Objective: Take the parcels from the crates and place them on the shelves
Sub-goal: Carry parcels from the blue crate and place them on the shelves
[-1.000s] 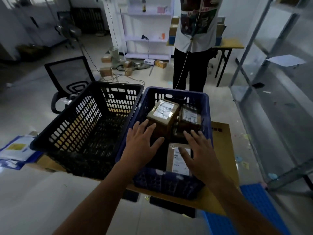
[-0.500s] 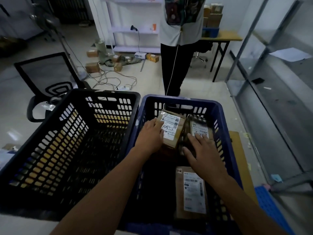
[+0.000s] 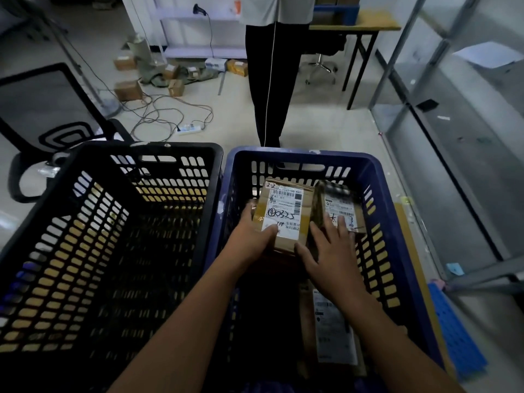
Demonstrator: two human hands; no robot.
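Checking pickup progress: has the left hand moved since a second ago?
Yes. The left hand went forward and down into the blue crate, from above its near edge to the left side of a box.

Head view, steeply down, near crates [image 3: 297, 165]

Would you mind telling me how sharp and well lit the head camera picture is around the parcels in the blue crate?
Head view: dim overall, with dark corners; the left parcel's label reads sharply, the right parcel is motion-blurred at its top; the blue crate floor near the camera sinks into shadow; the wide lens bows the shelf posts and crate rims.
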